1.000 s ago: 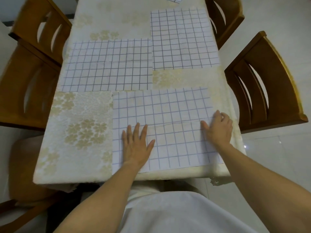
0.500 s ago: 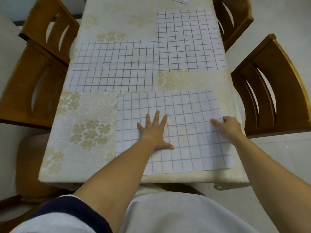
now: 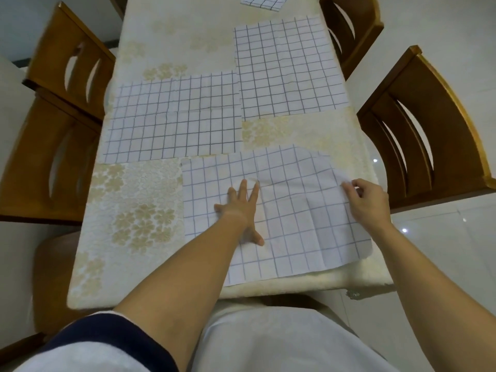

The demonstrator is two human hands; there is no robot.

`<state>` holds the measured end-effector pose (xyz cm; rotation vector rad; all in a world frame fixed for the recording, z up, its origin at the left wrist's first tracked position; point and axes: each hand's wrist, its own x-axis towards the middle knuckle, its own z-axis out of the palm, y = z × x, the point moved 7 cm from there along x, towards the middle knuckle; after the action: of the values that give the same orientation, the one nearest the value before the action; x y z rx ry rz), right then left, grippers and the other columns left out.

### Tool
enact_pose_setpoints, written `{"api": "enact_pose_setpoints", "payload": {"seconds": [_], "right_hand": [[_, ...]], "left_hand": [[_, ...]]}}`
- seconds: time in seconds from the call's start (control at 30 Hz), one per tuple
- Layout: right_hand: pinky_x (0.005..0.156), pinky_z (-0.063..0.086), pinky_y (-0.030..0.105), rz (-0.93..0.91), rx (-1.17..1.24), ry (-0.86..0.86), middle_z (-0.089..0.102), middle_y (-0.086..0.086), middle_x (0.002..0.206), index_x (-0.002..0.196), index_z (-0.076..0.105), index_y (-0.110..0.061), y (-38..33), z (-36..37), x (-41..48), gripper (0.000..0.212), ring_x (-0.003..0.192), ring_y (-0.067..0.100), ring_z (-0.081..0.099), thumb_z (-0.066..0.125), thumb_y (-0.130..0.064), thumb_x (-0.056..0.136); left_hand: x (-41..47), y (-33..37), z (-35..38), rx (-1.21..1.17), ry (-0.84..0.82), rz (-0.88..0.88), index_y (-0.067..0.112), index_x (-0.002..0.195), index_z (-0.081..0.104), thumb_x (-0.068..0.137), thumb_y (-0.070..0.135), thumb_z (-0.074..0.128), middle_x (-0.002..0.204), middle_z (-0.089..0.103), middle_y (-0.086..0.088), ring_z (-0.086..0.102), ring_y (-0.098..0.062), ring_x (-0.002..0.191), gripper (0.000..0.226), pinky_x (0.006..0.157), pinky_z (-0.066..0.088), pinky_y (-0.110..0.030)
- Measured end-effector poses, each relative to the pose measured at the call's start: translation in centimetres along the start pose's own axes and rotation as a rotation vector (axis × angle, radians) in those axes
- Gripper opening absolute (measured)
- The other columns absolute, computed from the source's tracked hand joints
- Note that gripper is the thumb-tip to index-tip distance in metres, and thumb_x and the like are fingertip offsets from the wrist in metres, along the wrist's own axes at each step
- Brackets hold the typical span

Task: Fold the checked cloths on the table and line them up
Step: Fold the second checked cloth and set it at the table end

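Observation:
A white cloth with blue checks lies at the near right of the table. My left hand presses flat on its middle, fingers spread. My right hand pinches the cloth's right edge and lifts it a little, so the far right corner is pulled in and wrinkled. Two more checked cloths lie flat beyond it: one at middle left and one at far right. A small folded checked cloth shows at the far edge.
The table wears a cream cloth with a flower pattern. Wooden chairs stand on both sides: two at the left, two at the right. My white shirt fills the bottom of the view.
My left hand slid from the cloth's near left part to its middle. My right hand went from lying flat on the right edge to pinching and lifting it, wrinkling the far right corner.

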<state>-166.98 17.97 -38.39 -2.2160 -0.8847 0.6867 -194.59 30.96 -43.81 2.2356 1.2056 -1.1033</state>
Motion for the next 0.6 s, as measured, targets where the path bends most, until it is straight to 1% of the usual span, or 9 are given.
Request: {"api": "enact_pose_setpoints", "payload": {"seconds": [0.17,0.23,0.27,0.3,0.33,0.4,0.47,0.53,0.6], "right_hand": [[0.08,0.059,0.038,0.021,0.112,-0.006,0.072,-0.002,0.097,0.127,0.067,-0.016,-0.7,0.0,-0.4,0.031,0.089,0.017,0.069,0.051,-0.033,0.105],[0.082,0.058,0.037,0.075,0.154,-0.028,0.071,-0.003,0.105,0.134,0.063,-0.018,-0.3,0.2,-0.4,0.036,0.096,0.019,0.069,0.05,-0.035,0.105],[0.088,0.057,0.038,0.109,0.188,-0.056,0.07,-0.003,0.113,0.137,0.06,-0.018,-0.1,0.5,-0.4,0.039,0.102,0.02,0.067,0.049,-0.038,0.105],[0.094,0.054,0.042,0.144,0.215,-0.096,0.067,-0.002,0.121,0.138,0.059,-0.018,0.2,0.7,-0.4,0.042,0.109,0.021,0.064,0.049,-0.041,0.104],[0.096,0.052,0.045,0.171,0.221,-0.148,0.066,0.001,0.122,0.134,0.062,-0.016,0.5,1.0,-0.4,0.043,0.111,0.024,0.062,0.05,-0.044,0.103],[0.088,0.054,0.048,0.173,0.188,-0.253,0.069,0.016,0.106,0.113,0.068,-0.008,0.6,1.4,-0.8,0.039,0.098,0.033,0.064,0.052,-0.042,0.102],[0.069,0.051,0.044,0.121,0.159,-0.279,0.062,0.024,0.083,0.098,0.066,0.002,0.2,1.2,-1.2,0.039,0.077,0.036,0.06,0.051,-0.033,0.103],[0.064,0.045,0.038,0.075,0.149,-0.236,0.059,0.015,0.072,0.092,0.066,0.001,-0.9,0.7,-1.5,0.038,0.069,0.032,0.056,0.047,-0.029,0.105],[0.064,0.046,0.032,0.011,0.155,-0.214,0.063,0.005,0.072,0.093,0.069,-0.009,-3.2,0.4,-2.0,0.034,0.068,0.022,0.06,0.044,-0.026,0.107]], "left_hand": [[0.4,-0.4,-2.2,-0.019,0.073,-0.028,0.027,0.156,-0.029,0.06,0.067,0.087,0.166,-0.025,0.002,-0.008,-0.041,0.153,0.156,0.099,0.047,-0.065],[0.5,-0.1,-2.1,0.003,0.074,-0.039,0.028,0.155,-0.03,0.059,0.064,0.089,0.165,-0.026,0.0,-0.005,-0.044,0.152,0.157,0.095,0.048,-0.065],[0.5,0.0,-2.0,0.011,0.069,-0.043,0.028,0.155,-0.031,0.059,0.063,0.09,0.165,-0.028,-0.001,-0.004,-0.046,0.151,0.158,0.093,0.048,-0.066],[0.5,0.1,-1.9,0.016,0.066,-0.046,0.028,0.154,-0.032,0.059,0.063,0.09,0.164,-0.032,-0.002,-0.003,-0.046,0.151,0.159,0.092,0.048,-0.066],[0.6,0.2,-1.9,0.024,0.067,-0.046,0.028,0.154,-0.032,0.059,0.063,0.09,0.162,-0.037,-0.002,-0.002,-0.047,0.151,0.159,0.091,0.048,-0.065],[0.6,0.2,-1.9,0.031,0.064,-0.045,0.027,0.153,-0.033,0.059,0.064,0.09,0.159,-0.043,-0.002,-0.002,-0.048,0.151,0.16,0.09,0.049,-0.065],[0.8,0.2,-1.9,0.011,0.048,-0.045,0.027,0.153,-0.034,0.059,0.062,0.091,0.159,-0.043,-0.003,-0.006,-0.05,0.151,0.16,0.092,0.048,-0.067],[1.0,0.2,-1.9,-0.007,0.041,-0.046,0.027,0.152,-0.035,0.058,0.061,0.092,0.159,-0.044,-0.003,-0.009,-0.05,0.151,0.161,0.094,0.047,-0.069],[1.1,0.3,-1.9,-0.018,0.034,-0.048,0.028,0.152,-0.035,0.058,0.06,0.092,0.158,-0.045,-0.003,-0.011,-0.051,0.151,0.162,0.095,0.045,-0.071]]}}
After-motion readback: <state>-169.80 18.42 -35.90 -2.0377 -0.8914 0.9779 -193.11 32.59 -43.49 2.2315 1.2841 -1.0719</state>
